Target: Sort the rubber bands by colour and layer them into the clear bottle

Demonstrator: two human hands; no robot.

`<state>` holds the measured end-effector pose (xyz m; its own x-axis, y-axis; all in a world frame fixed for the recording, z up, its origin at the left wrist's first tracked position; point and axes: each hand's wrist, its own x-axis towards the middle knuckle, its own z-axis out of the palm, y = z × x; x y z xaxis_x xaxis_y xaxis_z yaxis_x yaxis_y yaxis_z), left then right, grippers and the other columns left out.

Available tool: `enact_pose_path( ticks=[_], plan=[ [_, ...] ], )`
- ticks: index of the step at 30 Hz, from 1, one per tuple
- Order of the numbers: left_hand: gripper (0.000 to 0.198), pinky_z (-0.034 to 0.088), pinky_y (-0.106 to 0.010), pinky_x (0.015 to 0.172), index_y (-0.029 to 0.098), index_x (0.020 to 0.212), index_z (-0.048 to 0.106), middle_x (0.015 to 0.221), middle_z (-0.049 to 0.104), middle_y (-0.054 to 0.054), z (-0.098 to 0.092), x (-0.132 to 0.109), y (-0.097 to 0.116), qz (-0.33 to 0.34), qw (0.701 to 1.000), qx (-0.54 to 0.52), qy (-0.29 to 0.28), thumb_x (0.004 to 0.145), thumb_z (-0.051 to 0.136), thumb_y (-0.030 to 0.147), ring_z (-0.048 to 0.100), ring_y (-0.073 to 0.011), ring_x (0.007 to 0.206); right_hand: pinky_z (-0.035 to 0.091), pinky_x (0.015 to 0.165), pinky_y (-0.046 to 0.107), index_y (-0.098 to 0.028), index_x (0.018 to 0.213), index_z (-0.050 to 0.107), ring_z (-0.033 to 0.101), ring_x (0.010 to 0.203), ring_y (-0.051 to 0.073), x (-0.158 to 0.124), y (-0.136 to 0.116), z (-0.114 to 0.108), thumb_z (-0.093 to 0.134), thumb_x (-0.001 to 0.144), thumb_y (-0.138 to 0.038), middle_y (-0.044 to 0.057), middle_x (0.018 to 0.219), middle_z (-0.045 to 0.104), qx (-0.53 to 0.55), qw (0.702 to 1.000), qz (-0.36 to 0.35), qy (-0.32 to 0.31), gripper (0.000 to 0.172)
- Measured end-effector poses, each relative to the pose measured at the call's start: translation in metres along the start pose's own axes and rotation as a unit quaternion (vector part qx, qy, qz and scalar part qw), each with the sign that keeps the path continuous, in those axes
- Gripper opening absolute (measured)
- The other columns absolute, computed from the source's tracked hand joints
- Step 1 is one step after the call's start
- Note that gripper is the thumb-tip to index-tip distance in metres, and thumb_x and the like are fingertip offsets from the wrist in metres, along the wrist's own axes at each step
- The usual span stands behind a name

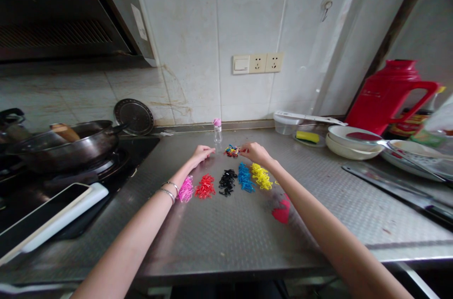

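My right hand (255, 153) is at the right edge of a small mixed pile of coloured rubber bands (231, 150), fingertips pinched together. What they pinch is too small to make out. Left of that pile is my left hand (202, 153), its fingers drawn together and pointing right; anything in them is hidden. Nearer to me lie sorted heaps of rubber bands: pink (186, 189), red (205, 186), black (227, 182), blue (245, 177) and yellow (261, 176). A small clear bottle with a pink cap (217, 130) stands behind the hands.
A clear bag with a red patch (281, 209) lies by my right forearm. Left are a wok (67, 148) on the stove and a phone on a white stand (63, 216). Right are stacked bowls (350, 148), a knife (396, 190), a yellow sponge (307, 137) and a red thermos (385, 96).
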<state>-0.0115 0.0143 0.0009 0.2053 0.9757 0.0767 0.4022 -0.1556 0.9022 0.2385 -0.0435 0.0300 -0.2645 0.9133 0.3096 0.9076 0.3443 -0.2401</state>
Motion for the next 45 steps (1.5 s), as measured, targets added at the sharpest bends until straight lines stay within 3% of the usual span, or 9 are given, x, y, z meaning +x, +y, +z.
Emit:
enact_pose_path(
  ticks=[7, 10, 17, 22, 29, 35, 45],
  plan=[
    [0.036, 0.019, -0.019, 0.038, 0.011, 0.070, 0.063, 0.046, 0.041, 0.004, 0.001, -0.002, 0.002, -0.002, 1.000, 0.017, 0.005, 0.064, 0.058, 0.046, 0.032, -0.0047, 0.039, 0.039, 0.061, 0.019, -0.024, 0.086, 0.068, 0.059, 0.074, 0.013, -0.019, -0.006, -0.010, 0.053, 0.072, -0.019, 0.001, 0.084, 0.067, 0.046, 0.997, -0.047, -0.050, 0.022],
    [0.036, 0.020, -0.019, 0.039, 0.011, 0.070, 0.064, 0.045, 0.043, 0.004, 0.001, -0.004, 0.004, -0.003, 1.000, 0.024, 0.007, 0.064, 0.058, 0.045, 0.033, -0.0050, 0.039, 0.040, 0.062, 0.019, -0.025, 0.092, 0.067, 0.059, 0.074, 0.013, -0.020, -0.001, -0.009, 0.049, 0.072, -0.016, 0.001, 0.086, 0.067, 0.064, 0.996, -0.045, -0.034, 0.029],
    [0.027, 0.023, -0.020, 0.040, 0.011, 0.068, 0.066, 0.046, 0.049, 0.002, 0.005, -0.005, 0.006, -0.011, 0.999, 0.049, 0.007, 0.063, 0.060, 0.037, 0.034, -0.0054, 0.038, 0.042, 0.068, 0.021, -0.021, 0.091, 0.068, 0.060, 0.075, 0.014, -0.021, 0.052, 0.003, 0.047, 0.072, -0.019, 0.004, 0.085, 0.068, 0.089, 0.992, 0.069, 0.050, 0.028],
    [0.017, 0.034, -0.021, 0.048, 0.010, 0.068, 0.066, 0.055, 0.059, -0.003, 0.010, 0.005, 0.002, 0.034, 0.996, 0.077, 0.033, 0.063, 0.058, 0.025, 0.047, -0.0094, 0.048, 0.042, 0.068, 0.022, -0.021, 0.088, 0.068, 0.060, 0.076, 0.015, -0.031, 0.076, 0.009, 0.048, 0.072, -0.022, 0.004, 0.086, 0.067, 0.080, 0.985, 0.137, 0.064, 0.026],
    [0.020, 0.041, -0.024, 0.062, 0.012, 0.073, 0.069, 0.072, 0.067, -0.008, 0.033, 0.025, 0.005, 0.167, 0.975, 0.142, 0.023, 0.066, 0.057, 0.027, 0.058, -0.0149, 0.065, 0.040, 0.065, 0.021, -0.025, 0.088, 0.067, 0.057, 0.081, 0.015, -0.039, 0.067, 0.016, 0.045, 0.075, -0.026, 0.002, 0.094, 0.064, 0.035, 0.984, 0.156, 0.082, 0.025],
    [0.024, 0.040, -0.024, 0.061, 0.011, 0.076, 0.069, 0.073, 0.067, -0.008, 0.049, 0.036, 0.003, 0.164, 0.971, 0.176, 0.003, 0.070, 0.055, 0.030, 0.057, -0.0149, 0.065, 0.038, 0.065, 0.020, -0.025, 0.087, 0.066, 0.055, 0.081, 0.014, -0.039, 0.067, 0.018, 0.044, 0.076, -0.027, 0.001, 0.093, 0.062, 0.025, 0.984, 0.156, 0.079, 0.025],
    [0.021, 0.040, -0.024, 0.060, 0.011, 0.075, 0.070, 0.073, 0.067, -0.008, 0.053, 0.038, 0.009, 0.182, 0.963, 0.201, -0.002, 0.069, 0.056, 0.026, 0.057, -0.0143, 0.064, 0.036, 0.064, 0.021, -0.027, 0.085, 0.066, 0.054, 0.080, 0.014, -0.039, 0.068, 0.018, 0.043, 0.076, -0.028, 0.000, 0.092, 0.061, 0.025, 0.984, 0.157, 0.080, 0.025]
  ],
)
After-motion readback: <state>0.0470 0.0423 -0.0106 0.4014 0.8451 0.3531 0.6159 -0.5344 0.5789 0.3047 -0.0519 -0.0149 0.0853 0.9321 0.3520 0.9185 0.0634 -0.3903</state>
